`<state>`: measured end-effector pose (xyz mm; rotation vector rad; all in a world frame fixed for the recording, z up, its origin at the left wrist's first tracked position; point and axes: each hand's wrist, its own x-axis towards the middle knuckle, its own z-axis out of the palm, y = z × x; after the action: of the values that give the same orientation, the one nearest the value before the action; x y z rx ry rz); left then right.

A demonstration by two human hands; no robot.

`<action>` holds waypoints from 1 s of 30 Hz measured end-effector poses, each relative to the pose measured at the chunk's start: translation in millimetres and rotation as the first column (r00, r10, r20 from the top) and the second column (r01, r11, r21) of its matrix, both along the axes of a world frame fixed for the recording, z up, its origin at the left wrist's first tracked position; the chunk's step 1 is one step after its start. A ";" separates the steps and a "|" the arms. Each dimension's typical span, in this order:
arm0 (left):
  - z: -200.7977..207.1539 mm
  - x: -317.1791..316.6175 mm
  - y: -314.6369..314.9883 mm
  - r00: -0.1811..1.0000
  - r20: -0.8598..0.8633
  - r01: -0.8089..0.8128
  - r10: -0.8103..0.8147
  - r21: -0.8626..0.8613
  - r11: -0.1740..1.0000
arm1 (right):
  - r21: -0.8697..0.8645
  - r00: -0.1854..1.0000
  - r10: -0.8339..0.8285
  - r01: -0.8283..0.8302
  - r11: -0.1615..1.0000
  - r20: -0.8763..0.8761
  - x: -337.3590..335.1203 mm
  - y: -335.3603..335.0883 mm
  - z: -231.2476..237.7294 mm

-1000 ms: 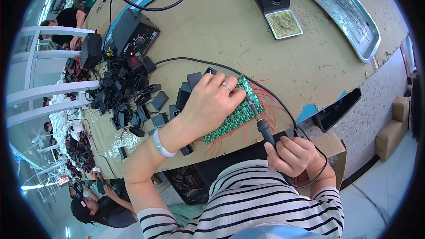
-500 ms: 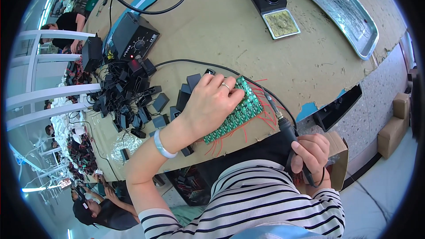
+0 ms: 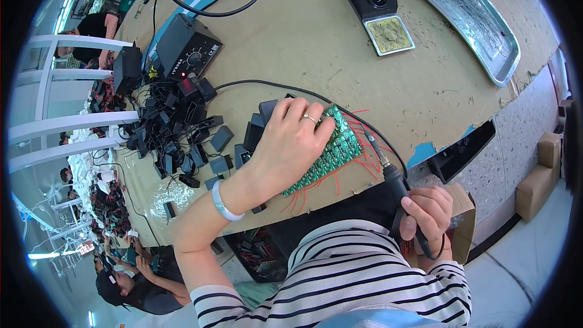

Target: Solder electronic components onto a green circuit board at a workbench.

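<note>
A green circuit board panel (image 3: 336,153) lies on the table before me, with thin red wires (image 3: 365,161) sticking out along its right and near edges. Over its upper left part rests my left hand (image 3: 297,130), fingers curled down and closed. Their tips, and whatever they hold, are hidden behind the hand. My right hand (image 3: 429,209) is wrapped around the black handle of a soldering iron (image 3: 395,183) at the table's near right edge. The iron's metal tip points up and left, close beside the red wires. Small black plastic cases (image 3: 254,130) sit just left of my left hand.
A soldering station (image 3: 189,48) with a lit red light stands far left, by a heap of black cased parts with cables (image 3: 170,124). The iron's cord (image 3: 285,87) arches behind the board. Farther back are an iron holder with sponge tray (image 3: 388,34) and a metal tray (image 3: 470,21).
My left hand's fingers have shifted very slightly at the board's upper edge. The view has moved a little; the right hand and the soldering iron stay nearly in place.
</note>
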<state>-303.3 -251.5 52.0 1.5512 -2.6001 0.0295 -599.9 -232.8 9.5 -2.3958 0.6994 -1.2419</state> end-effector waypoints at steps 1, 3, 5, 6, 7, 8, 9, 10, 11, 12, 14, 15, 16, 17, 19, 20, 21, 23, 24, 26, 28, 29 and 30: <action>4.7 0.0 3.0 1.000 0.007 -0.011 0.011 0.002 1.000 | 0.002 1.000 0.011 -0.011 1.000 0.007 -0.3 0.4 -0.3; 21.0 -1.2 16.0 0.999 0.013 -0.043 0.044 -0.089 0.995 | 0.015 1.000 -0.006 0.006 1.000 0.015 -2.9 2.0 -1.7; 36.5 4.3 42.4 0.988 -0.059 -0.142 0.140 -0.042 0.989 | 0.008 0.999 -0.042 0.042 0.999 0.016 -6.7 1.9 -0.1; 48.5 7.8 59.7 0.966 -0.135 -0.221 0.219 0.000 0.975 | -0.012 0.997 -0.076 0.076 0.997 0.033 -7.1 1.7 -0.1; 54.3 14.9 79.6 0.931 -0.171 -0.328 0.322 -0.006 0.945 | -0.011 0.991 -0.108 0.109 0.994 0.077 -6.0 1.6 -2.8; 58.8 21.0 104.9 0.880 -0.198 -0.443 0.432 -0.012 0.896 | 0.001 0.991 -0.093 0.093 0.996 0.093 -5.6 2.1 -4.8; 56.5 22.9 128.0 0.877 -0.186 -0.454 0.444 -0.011 0.891 | 0.021 0.995 -0.079 0.078 0.997 0.061 -7.3 2.6 -6.1; 52.6 23.9 147.7 0.767 -0.238 -0.592 0.596 0.096 0.801 | 0.040 0.997 -0.069 0.068 0.997 0.026 -8.9 1.7 -6.8; 47.9 26.3 158.7 0.631 -0.272 -0.699 0.727 0.208 0.684 | 0.039 0.998 -0.062 0.062 0.997 0.014 -7.2 0.5 -9.0; 44.2 21.1 164.3 0.621 -0.262 -0.714 0.739 0.200 0.671 | 0.042 0.999 -0.045 0.044 0.998 0.026 -2.5 -0.5 -8.3; 29.2 -2.2 168.9 0.649 -0.223 -0.700 0.728 0.201 0.685 | 0.055 1.000 -0.003 0.004 0.998 -0.015 3.2 -3.2 -3.0; 18.2 -3.0 172.1 0.654 -0.219 -0.713 0.724 0.140 0.687 | 0.053 1.000 0.013 -0.013 0.999 -0.005 5.2 -4.5 -2.3; 11.8 2.5 172.5 0.647 -0.219 -0.722 0.730 0.133 0.679 | 0.014 1.000 0.024 -0.024 1.000 0.018 8.9 -4.6 -1.5; 7.3 8.8 170.6 0.576 -0.280 -0.790 0.768 0.053 0.611 | -0.025 0.998 0.036 -0.035 0.999 0.043 11.6 -5.3 -0.7; 5.0 24.6 171.2 0.478 -0.325 -0.867 0.816 -0.027 0.497 | -0.039 0.999 0.035 -0.034 0.999 0.028 9.8 -4.6 3.2; 3.7 32.1 172.7 0.474 -0.325 -0.872 0.819 -0.040 0.489 | -0.048 1.000 0.022 -0.021 0.999 0.006 7.3 -3.3 3.1; 2.6 38.9 174.3 0.401 -0.340 -0.915 0.851 -0.112 0.387 | -0.028 0.999 0.025 -0.024 0.999 0.034 5.3 -1.7 -1.0; -0.3 48.4 185.1 0.256 -0.404 -0.966 0.878 -0.071 0.249 | -0.032 1.000 0.015 -0.014 0.999 0.025 3.3 -1.0 -1.3; -4.0 49.6 192.1 0.259 -0.400 -0.965 0.879 -0.078 0.249 | -0.029 1.000 -0.010 0.010 1.000 0.003 1.4 0.0 -2.2; -15.3 53.0 208.4 0.191 -0.686 -0.823 0.702 0.278 0.496 | -0.028 1.000 0.015 -0.015 0.999 0.021 1.6 0.1 -5.6; -38.3 59.2 220.1 0.162 -0.769 -0.739 0.618 0.320 0.592 | -0.031 1.000 0.013 -0.012 0.999 0.010 4.4 0.9 -3.5; -49.4 64.5 222.4 0.269 -0.722 -0.757 0.637 0.251 0.604 | -0.030 1.000 0.017 -0.016 0.999 0.011 5.6 0.8 -2.9; -57.8 67.9 218.4 0.370 -0.665 -0.762 0.649 0.182 0.621 | -0.020 0.999 0.032 -0.032 0.999 0.007 7.0 -0.2 -3.1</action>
<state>-235.4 -33.1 -5.9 1.9985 -1.1823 -0.2188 -593.0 -232.9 6.4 -2.4077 0.6470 -1.2494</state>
